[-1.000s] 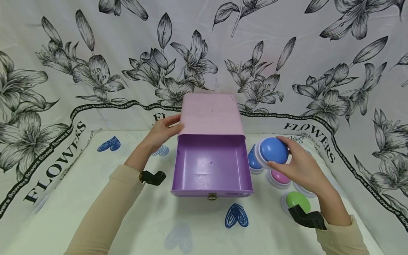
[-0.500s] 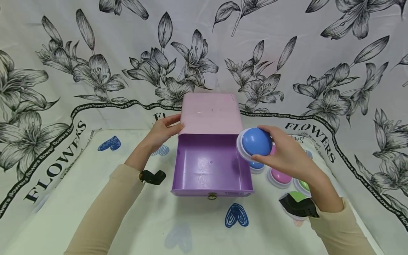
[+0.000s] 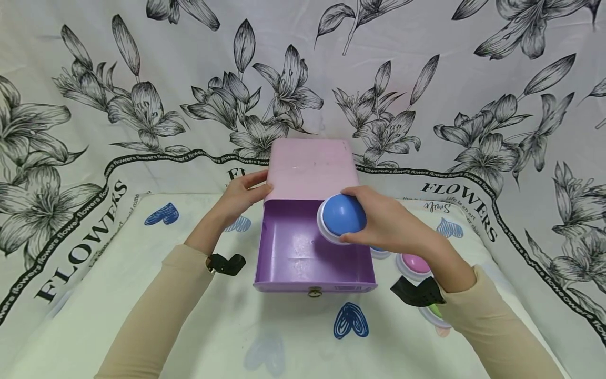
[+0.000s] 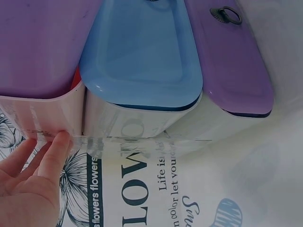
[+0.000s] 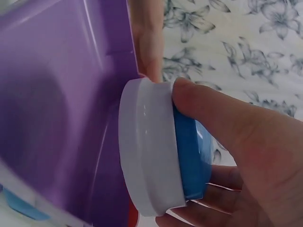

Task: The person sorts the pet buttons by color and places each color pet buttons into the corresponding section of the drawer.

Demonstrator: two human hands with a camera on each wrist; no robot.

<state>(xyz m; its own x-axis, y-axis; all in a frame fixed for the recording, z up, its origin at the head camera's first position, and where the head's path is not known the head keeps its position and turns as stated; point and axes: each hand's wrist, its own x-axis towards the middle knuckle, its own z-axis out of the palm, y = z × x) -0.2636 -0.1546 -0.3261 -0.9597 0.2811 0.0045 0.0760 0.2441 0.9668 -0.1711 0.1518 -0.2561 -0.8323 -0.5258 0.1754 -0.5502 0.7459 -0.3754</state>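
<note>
My right hand [image 3: 379, 218] grips a blue dome-topped round button [image 3: 344, 214] with a white base, thumb on one side and fingers round the other. It is above the pulled-out purple drawer [image 3: 289, 263], and the right wrist view shows the button's white base [image 5: 147, 146] facing the drawer. My left hand [image 3: 236, 200] touches the left side of the pink-topped drawer cabinet [image 3: 312, 168]. Its fingers are fairly straight against the cabinet's side in the left wrist view. Below the open drawer, that view shows a closed blue drawer [image 4: 142, 52] and another purple drawer [image 4: 232, 56].
Right of the cabinet lie other dome buttons: a pink one [image 3: 415, 262], a green one [image 3: 435, 310] partly hidden by the right wrist strap [image 3: 417, 291], and a blue one [image 3: 380, 252] mostly hidden. A flower-printed cloth [image 3: 213, 63] hangs behind.
My right hand has moved left with the blue button, from beside the cabinet to over the open drawer. The left hand and the cabinet have stayed put.
</note>
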